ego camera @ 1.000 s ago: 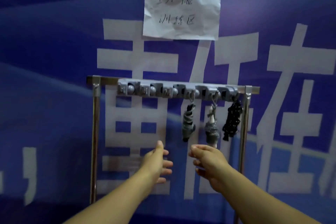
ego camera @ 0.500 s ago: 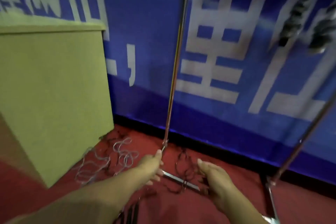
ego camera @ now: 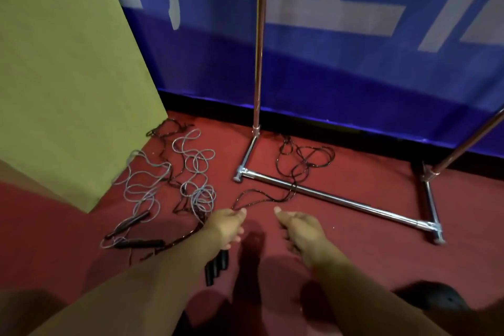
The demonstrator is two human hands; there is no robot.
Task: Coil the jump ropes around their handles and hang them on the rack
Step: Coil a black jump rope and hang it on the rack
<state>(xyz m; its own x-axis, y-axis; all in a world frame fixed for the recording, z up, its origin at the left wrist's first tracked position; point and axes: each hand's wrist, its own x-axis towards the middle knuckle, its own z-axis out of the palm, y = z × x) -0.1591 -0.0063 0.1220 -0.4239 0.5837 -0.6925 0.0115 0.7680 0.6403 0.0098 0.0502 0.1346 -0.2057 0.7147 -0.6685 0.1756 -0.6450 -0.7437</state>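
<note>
Several jump ropes lie loose on the red floor. A black rope (ego camera: 302,161) loops over the rack's base bar (ego camera: 335,199), and its strand runs back to just in front of my left hand (ego camera: 227,226). Under that wrist lie black handles (ego camera: 216,264) side by side. A grey rope (ego camera: 161,180) is tangled to the left, with black handles (ego camera: 131,222) at its near end. My right hand (ego camera: 300,229) hovers over bare floor beside the left. Both hands are loosely curled with nothing visible in them. The rack's top bar and hooks are out of frame.
The rack's left pole (ego camera: 257,63) and slanting right pole (ego camera: 469,144) stand against a blue banner wall (ego camera: 354,76). A large yellow-green box (ego camera: 68,76) stands at the left, touching the grey tangle. A dark rounded object (ego camera: 431,299) sits at the bottom right.
My view has dropped from the rack's hooks, where three coiled ropes hang, down to the floor. Both hands have come down towards the loose ropes.
</note>
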